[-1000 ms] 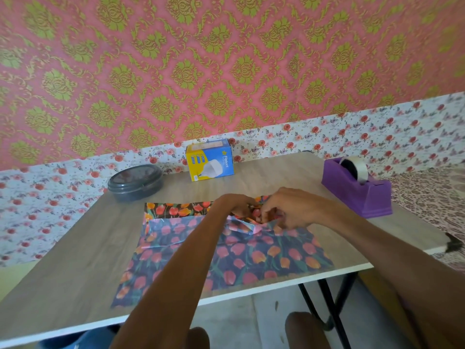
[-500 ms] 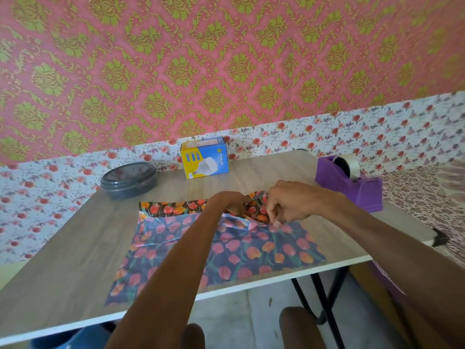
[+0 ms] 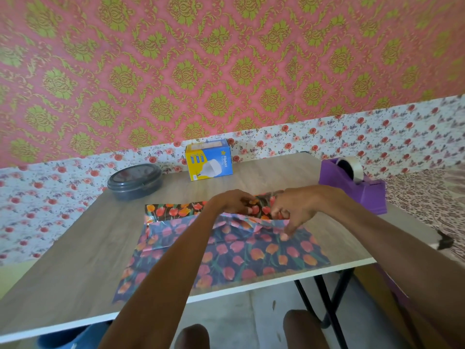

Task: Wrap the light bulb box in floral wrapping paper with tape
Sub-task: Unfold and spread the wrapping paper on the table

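A sheet of dark floral wrapping paper (image 3: 226,258) with red and orange tulips lies spread on the wooden table (image 3: 83,248), its far part folded and creased. My left hand (image 3: 232,201) pinches the paper's far fold near the middle. Just to its right, my right hand (image 3: 293,210) grips the same fold with curled fingers, fingertips pressing down on the sheet. The yellow and blue light bulb box (image 3: 208,159) stands upright at the table's far edge, apart from both hands. A purple tape dispenser (image 3: 352,185) with a clear roll sits at the far right.
A dark round lidded container (image 3: 135,181) sits at the far left of the table. The patterned wall runs right behind the table. The table's white front edge (image 3: 276,284) and black legs are near my knees. A patterned cloth surface lies to the right.
Both hands stayed on the paper's far fold; my right hand slid slightly right and down, spreading the fold. The view shifted a little.
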The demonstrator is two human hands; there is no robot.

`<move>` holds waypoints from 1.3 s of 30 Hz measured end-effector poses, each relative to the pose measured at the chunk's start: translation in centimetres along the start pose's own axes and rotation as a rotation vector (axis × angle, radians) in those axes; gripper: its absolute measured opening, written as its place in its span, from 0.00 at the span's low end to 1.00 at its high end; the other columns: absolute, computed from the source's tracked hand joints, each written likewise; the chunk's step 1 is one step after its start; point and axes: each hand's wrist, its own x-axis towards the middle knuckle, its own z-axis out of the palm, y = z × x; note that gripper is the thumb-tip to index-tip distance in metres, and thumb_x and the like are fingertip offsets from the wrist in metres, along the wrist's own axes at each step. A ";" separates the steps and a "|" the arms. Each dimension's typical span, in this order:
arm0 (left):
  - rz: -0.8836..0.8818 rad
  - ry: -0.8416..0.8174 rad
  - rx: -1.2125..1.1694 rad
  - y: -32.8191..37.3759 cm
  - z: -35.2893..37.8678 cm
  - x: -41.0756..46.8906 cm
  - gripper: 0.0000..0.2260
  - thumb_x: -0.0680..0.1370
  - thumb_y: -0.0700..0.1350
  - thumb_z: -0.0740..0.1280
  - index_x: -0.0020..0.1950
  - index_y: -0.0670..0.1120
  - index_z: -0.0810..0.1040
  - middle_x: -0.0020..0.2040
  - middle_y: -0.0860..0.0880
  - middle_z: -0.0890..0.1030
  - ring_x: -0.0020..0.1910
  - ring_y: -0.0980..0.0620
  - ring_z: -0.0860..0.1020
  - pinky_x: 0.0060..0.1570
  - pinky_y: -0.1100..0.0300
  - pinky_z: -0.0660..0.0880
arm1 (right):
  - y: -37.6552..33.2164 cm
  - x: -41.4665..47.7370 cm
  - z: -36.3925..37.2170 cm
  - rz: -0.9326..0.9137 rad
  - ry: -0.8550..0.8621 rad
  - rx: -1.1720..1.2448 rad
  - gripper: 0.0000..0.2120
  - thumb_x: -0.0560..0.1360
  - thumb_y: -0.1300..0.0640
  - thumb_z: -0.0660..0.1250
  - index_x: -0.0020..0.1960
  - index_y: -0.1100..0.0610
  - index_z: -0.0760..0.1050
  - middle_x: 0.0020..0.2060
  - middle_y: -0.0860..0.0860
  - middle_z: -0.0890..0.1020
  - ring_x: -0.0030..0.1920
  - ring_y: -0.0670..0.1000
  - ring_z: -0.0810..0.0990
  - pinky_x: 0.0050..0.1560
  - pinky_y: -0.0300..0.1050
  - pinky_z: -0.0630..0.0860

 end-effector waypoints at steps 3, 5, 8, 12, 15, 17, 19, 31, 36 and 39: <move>0.015 0.134 -0.351 -2.0 -0.4 -0.9 0.16 0.77 0.35 0.66 0.63 0.45 0.80 0.60 0.45 0.82 0.56 0.47 0.80 0.57 0.53 0.77 | -1.3 1.8 -0.8 0.056 0.031 0.002 0.22 0.68 0.35 0.73 0.46 0.54 0.79 0.39 0.46 0.78 0.43 0.51 0.77 0.44 0.46 0.74; 0.000 0.243 -0.527 -3.1 -0.7 -1.6 0.14 0.76 0.32 0.67 0.56 0.46 0.83 0.54 0.44 0.84 0.53 0.46 0.83 0.52 0.53 0.80 | -2.5 3.2 -1.3 0.052 0.083 0.046 0.26 0.68 0.35 0.73 0.49 0.57 0.79 0.43 0.51 0.82 0.44 0.53 0.80 0.47 0.46 0.75; -0.073 0.393 -0.774 -4.5 -1.3 -2.4 0.10 0.76 0.29 0.66 0.50 0.40 0.83 0.49 0.38 0.84 0.49 0.43 0.84 0.51 0.47 0.82 | -4.8 5.4 -1.5 0.028 0.137 0.014 0.23 0.70 0.37 0.72 0.46 0.58 0.79 0.38 0.51 0.79 0.40 0.53 0.78 0.37 0.43 0.68; -0.127 0.492 -0.648 -6.1 -1.9 -2.9 0.09 0.74 0.28 0.65 0.49 0.37 0.82 0.46 0.40 0.84 0.42 0.51 0.84 0.45 0.59 0.82 | -6.4 8.1 -0.6 0.032 0.166 0.084 0.23 0.70 0.36 0.72 0.46 0.57 0.78 0.37 0.51 0.79 0.37 0.52 0.77 0.35 0.44 0.70; -0.154 0.451 -0.262 -8.0 -1.9 -3.0 0.08 0.72 0.34 0.69 0.46 0.43 0.85 0.47 0.46 0.85 0.43 0.53 0.81 0.43 0.70 0.75 | -6.3 9.4 -0.4 0.090 0.231 0.057 0.15 0.73 0.52 0.73 0.58 0.56 0.78 0.49 0.54 0.80 0.44 0.55 0.80 0.38 0.46 0.74; -0.181 0.385 -0.118 -9.2 -1.8 -3.0 0.09 0.72 0.35 0.68 0.44 0.46 0.86 0.48 0.47 0.85 0.46 0.50 0.82 0.48 0.61 0.77 | -6.2 10.1 -0.6 0.095 0.253 0.041 0.20 0.72 0.63 0.68 0.64 0.53 0.77 0.56 0.55 0.78 0.49 0.58 0.80 0.40 0.47 0.75; -0.198 0.381 -0.066 -9.8 -1.8 -3.4 0.12 0.72 0.33 0.66 0.43 0.47 0.86 0.47 0.47 0.85 0.46 0.48 0.82 0.48 0.56 0.78 | -6.3 11.1 -0.9 0.066 0.247 0.064 0.20 0.72 0.64 0.68 0.63 0.52 0.78 0.57 0.53 0.78 0.50 0.57 0.80 0.46 0.49 0.78; -0.106 0.186 0.085 -12.3 -1.9 -4.7 0.15 0.75 0.31 0.67 0.59 0.42 0.83 0.57 0.41 0.83 0.53 0.43 0.80 0.54 0.58 0.72 | -9.3 16.3 0.3 0.045 0.500 0.159 0.06 0.72 0.59 0.69 0.43 0.52 0.85 0.47 0.54 0.82 0.42 0.58 0.81 0.47 0.50 0.80; -0.101 0.063 0.111 -12.9 -2.2 -4.4 0.13 0.75 0.34 0.66 0.57 0.43 0.84 0.50 0.41 0.83 0.43 0.41 0.76 0.49 0.51 0.75 | -9.1 14.4 -0.1 -0.136 0.581 0.099 0.10 0.68 0.65 0.71 0.41 0.52 0.85 0.42 0.50 0.84 0.40 0.52 0.82 0.42 0.43 0.77; -0.097 0.005 0.100 -12.7 -2.2 -5.2 0.08 0.75 0.35 0.66 0.49 0.41 0.85 0.35 0.43 0.77 0.34 0.46 0.66 0.33 0.57 0.70 | -9.2 12.5 0.1 -0.328 0.555 0.219 0.10 0.66 0.67 0.73 0.37 0.53 0.84 0.34 0.41 0.82 0.35 0.41 0.80 0.40 0.42 0.79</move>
